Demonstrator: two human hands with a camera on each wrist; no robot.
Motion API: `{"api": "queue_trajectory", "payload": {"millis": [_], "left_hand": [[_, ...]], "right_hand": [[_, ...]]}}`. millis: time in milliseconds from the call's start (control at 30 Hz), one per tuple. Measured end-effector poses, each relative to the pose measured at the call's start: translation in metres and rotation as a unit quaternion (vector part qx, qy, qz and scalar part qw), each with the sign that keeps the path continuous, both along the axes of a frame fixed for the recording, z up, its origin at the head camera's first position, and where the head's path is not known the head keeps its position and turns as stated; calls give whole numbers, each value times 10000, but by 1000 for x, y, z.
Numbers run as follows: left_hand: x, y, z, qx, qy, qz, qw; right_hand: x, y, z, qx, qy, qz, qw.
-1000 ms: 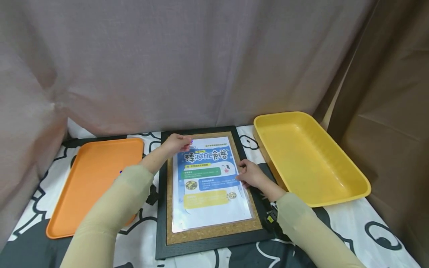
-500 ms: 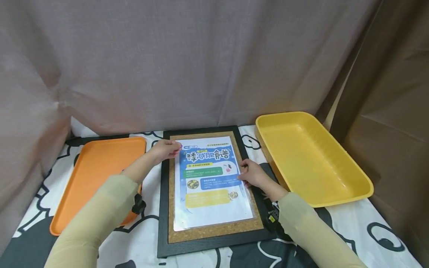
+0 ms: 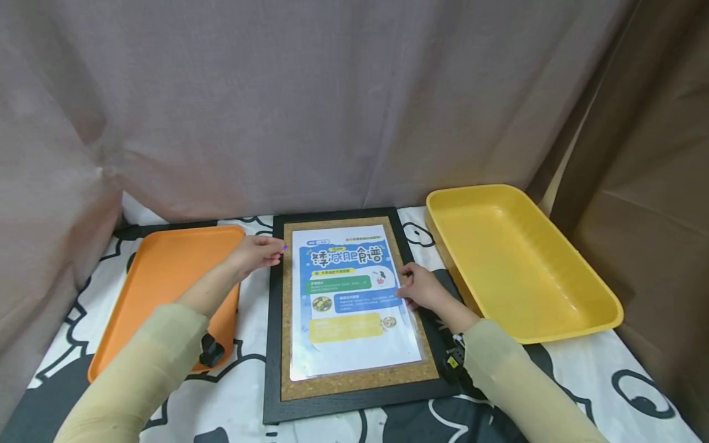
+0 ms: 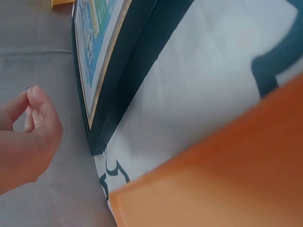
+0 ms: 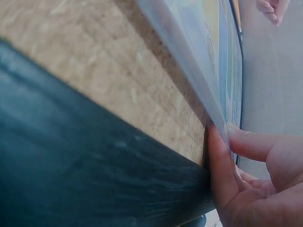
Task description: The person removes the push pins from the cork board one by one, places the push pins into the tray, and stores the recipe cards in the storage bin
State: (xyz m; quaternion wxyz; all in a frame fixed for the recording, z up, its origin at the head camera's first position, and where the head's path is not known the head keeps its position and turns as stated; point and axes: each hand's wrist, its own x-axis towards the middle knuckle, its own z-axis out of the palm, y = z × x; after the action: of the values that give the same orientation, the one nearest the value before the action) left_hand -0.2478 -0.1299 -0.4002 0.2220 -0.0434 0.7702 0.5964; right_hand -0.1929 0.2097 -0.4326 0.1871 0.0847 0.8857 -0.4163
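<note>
A laminated sheet (image 3: 346, 357) printed in blue, green and yellow lies on a cork board (image 3: 316, 389) with a black frame (image 3: 354, 407). My right hand (image 3: 422, 288) pinches the sheet's right edge; in the right wrist view that edge is lifted off the cork between thumb and index finger. Over the left side of the frame, my left hand (image 3: 256, 253) pinches a tiny purple pushpin (image 3: 285, 247) between thumb and fingertips. Only a dark speck of it shows in the left wrist view. This hand is apart from the sheet.
An orange tray (image 3: 166, 271) lies left of the board, partly under my left forearm. To the right stands a deep yellow tub (image 3: 520, 264). A black-and-white patterned cloth (image 3: 221, 406) covers the table, and a grey curtain (image 3: 310, 111) hangs behind.
My left hand has moved left and slightly down, from above the sheet's top left corner to the frame's left side, with the pushpin in it. The right hand stays at the sheet's edge.
</note>
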Motion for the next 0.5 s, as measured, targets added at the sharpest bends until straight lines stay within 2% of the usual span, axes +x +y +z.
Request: {"api": "queue_trajectory", "payload": {"millis": [167,500], "left_hand": [[6,-6,3,28,35,76,10000],[15,-19,5,7,-14,-193,9998]], "right_hand": [[-1,1,0,-16,37,38,10000],[-1,2,-1,5,13,62,10000]]}}
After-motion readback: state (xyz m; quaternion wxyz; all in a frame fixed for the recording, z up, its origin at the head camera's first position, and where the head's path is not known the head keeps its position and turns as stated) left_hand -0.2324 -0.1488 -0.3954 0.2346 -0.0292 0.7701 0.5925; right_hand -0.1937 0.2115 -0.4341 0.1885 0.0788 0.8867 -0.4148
